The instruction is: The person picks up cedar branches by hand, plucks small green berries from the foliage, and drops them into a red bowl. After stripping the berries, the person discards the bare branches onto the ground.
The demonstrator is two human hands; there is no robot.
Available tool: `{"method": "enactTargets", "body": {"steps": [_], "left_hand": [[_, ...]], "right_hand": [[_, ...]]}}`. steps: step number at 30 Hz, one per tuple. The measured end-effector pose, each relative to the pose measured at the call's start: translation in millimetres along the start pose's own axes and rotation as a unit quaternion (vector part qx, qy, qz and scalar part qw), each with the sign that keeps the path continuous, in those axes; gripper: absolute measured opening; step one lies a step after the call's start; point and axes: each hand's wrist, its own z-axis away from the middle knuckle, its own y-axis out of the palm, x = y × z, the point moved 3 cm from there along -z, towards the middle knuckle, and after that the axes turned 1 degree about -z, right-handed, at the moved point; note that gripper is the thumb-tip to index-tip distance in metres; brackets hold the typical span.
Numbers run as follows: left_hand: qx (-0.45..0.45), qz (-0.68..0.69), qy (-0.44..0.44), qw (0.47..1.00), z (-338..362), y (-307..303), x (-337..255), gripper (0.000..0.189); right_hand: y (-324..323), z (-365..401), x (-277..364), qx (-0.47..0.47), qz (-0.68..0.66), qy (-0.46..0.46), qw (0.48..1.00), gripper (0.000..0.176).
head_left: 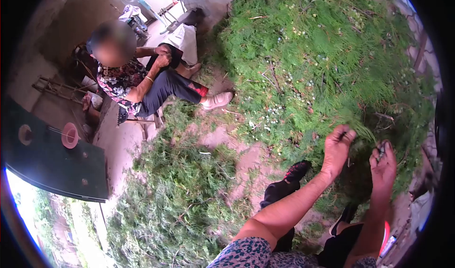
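My left hand (338, 147) is closed in a pinch on a feathery green conifer sprig (361, 129), at the near edge of a big heap of conifer branches (303, 55). Pale round cones dot that heap. Just to the right, my right hand (383, 166) is also closed, thumb and fingers together, near the lower end of the sprig. A small greyish thing shows at its fingertips, too small to name.
A seated person (142, 74) in a floral top sits across from me, hands together. A second greenery pile (175, 197) lies on the floor at left. A dark green table (52, 159) carries a pink bowl (69, 135). A white sack (184, 40) stands behind the person.
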Motion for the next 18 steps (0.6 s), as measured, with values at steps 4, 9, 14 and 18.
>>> {"method": "enactTargets", "body": {"steps": [4, 9, 14, 18], "left_hand": [[-0.103, 0.071, 0.057, 0.99, -11.3, -25.8, -26.3, 0.003], [-0.313, 0.093, 0.174, 0.929, -18.8, -101.6, -95.8, 0.012], [-0.388, 0.173, 0.267, 0.865, -10.9, -162.0, -121.2, 0.01], [-0.39, 0.163, 0.278, 0.863, -10.3, -183.6, -126.6, 0.01]], "right_hand": [[15.7, 7.9, -9.4, 0.025, 0.07, 0.051, 0.996, 0.014], [4.6, 11.5, -26.1, -0.001, 0.08, 0.091, 0.993, 0.014], [0.8, 13.9, -33.3, -0.014, 0.093, 0.106, 0.99, 0.014], [-0.4, 12.3, -43.5, -0.022, 0.108, 0.118, 0.987, 0.015]]}}
